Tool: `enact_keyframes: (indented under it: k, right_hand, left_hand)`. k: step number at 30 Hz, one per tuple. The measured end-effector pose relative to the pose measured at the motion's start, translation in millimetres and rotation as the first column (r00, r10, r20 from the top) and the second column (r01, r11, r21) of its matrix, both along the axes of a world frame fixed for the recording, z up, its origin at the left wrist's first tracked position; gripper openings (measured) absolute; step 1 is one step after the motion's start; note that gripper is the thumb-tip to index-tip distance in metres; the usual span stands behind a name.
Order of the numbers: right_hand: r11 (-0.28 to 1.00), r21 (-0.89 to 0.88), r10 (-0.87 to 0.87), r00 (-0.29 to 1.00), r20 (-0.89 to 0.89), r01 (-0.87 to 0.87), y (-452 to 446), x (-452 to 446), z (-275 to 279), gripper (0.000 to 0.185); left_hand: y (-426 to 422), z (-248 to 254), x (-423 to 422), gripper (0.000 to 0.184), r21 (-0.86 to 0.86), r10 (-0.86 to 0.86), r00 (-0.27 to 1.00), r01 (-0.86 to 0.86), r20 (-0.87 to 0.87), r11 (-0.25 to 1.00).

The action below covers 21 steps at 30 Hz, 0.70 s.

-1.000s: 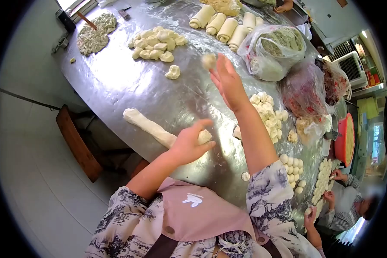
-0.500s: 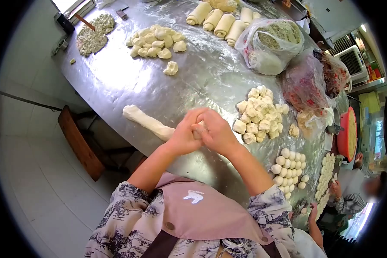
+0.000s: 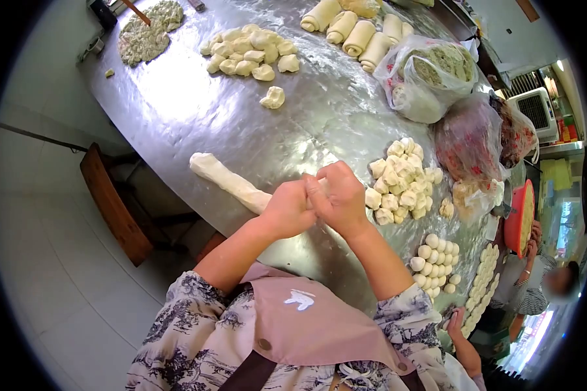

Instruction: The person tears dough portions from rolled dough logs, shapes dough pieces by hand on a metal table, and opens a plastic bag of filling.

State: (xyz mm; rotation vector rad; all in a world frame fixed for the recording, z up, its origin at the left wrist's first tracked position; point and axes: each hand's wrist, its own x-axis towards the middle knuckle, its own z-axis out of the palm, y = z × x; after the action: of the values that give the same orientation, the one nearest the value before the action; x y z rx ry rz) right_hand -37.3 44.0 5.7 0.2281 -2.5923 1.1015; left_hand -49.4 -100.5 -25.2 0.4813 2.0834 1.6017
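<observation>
A long rope of pale dough (image 3: 228, 184) lies on the metal table, its right end running into my left hand (image 3: 288, 210). The fingers of that hand are closed around the dough. Pressed up against it is my right hand (image 3: 340, 201), also closed, with a bit of pale dough (image 3: 323, 187) showing between thumb and fingers. How much dough sits inside the grip is hidden. Just right of my right hand is a heap of torn dough pieces (image 3: 401, 182).
Beyond are a dough-lump pile (image 3: 248, 51), a single lump (image 3: 272, 98), rolled dough (image 3: 359, 39) and a plastic bag of filling (image 3: 437, 68). Round dough balls (image 3: 434, 260) sit at right, near another person's hand (image 3: 456, 322). A wooden stool (image 3: 111, 202) stands left of the table.
My hands have shifted slightly, the right one turning up and outward against the left. The view has moved a little. At right, another person's hands have moved to the red basin.
</observation>
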Motion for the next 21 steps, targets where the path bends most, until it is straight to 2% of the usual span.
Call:
enact_keyframes:
  k: [2,3,5,7,9,10,11,13,14,15,16,18,19,20,21]
  right_hand:
    - [1.000,0.022,0.005,0.999,-0.038,-0.004,7,-13,-16,0.022]
    - [0.996,0.087,-0.028,0.997,-0.066,0.033,13,-27,-24,0.022]
    - [0.971,0.207,-0.091,0.988,-0.127,0.116,28,-61,-35,0.023]
    - [0.960,0.224,-0.216,0.951,0.222,0.166,38,-92,-11,0.034]
    - [0.994,-0.092,-0.052,0.993,0.102,0.061,22,-121,6,0.045]
    - [0.971,-0.239,-0.016,0.999,0.030,0.023,24,-121,13,0.051]
    - [0.966,-0.256,0.002,0.994,0.110,0.027,26,-115,21,0.054]
    - [0.951,-0.310,0.091,0.963,0.255,-0.008,19,-106,32,0.061]
    - [0.957,-0.289,0.111,0.960,0.257,-0.034,21,-95,19,0.058]
    - [0.983,-0.123,0.145,0.987,0.069,-0.135,26,-83,-3,0.058]
    - [0.983,-0.138,0.152,0.961,0.232,-0.122,21,-58,6,0.057]
    - [0.966,-0.167,0.249,0.877,0.410,-0.196,15,-22,13,0.047]
    - [0.957,-0.088,0.290,0.925,0.245,-0.276,13,-8,10,0.035]
    - [0.959,-0.120,0.281,0.928,0.245,-0.258,12,3,1,0.028]
    - [0.959,-0.151,0.272,0.931,0.243,-0.240,11,10,-4,0.022]
  left_hand:
    - [-1,5,2,0.018,0.035,0.016,0.999,-0.018,0.045,0.999]
    - [0,7,0,0.018,0.053,0.021,0.998,-0.024,0.058,0.998]
    - [-1,5,13,0.017,0.184,-0.130,0.960,0.179,-0.249,0.967]
    - [3,26,23,0.018,0.159,-0.190,0.974,0.209,-0.124,0.965]
    - [1,2,13,0.024,0.079,-0.053,0.992,0.062,-0.112,0.995]
    - [-1,5,7,0.044,0.051,0.030,0.974,-0.019,-0.225,0.999]
    - [-4,11,3,0.073,-0.100,-0.042,0.999,0.042,-0.001,0.994]
    - [-3,11,4,0.102,-0.051,-0.030,0.999,0.028,-0.041,0.998]
    - [-3,11,4,0.107,-0.066,0.030,0.997,-0.035,-0.073,0.997]
    - [0,10,5,0.113,-0.075,0.083,0.991,-0.091,-0.103,0.993]
    - [4,7,7,0.118,-0.081,0.126,0.984,-0.137,-0.130,0.987]
    - [9,-10,5,0.119,-0.040,0.184,0.958,-0.197,-0.222,0.980]
    - [10,-10,4,0.120,-0.019,0.212,0.941,-0.225,-0.263,0.974]
    - [11,-7,4,0.111,0.084,0.221,0.972,-0.214,-0.080,0.973]
    - [11,-9,4,0.101,0.127,0.164,0.984,-0.154,-0.076,0.980]
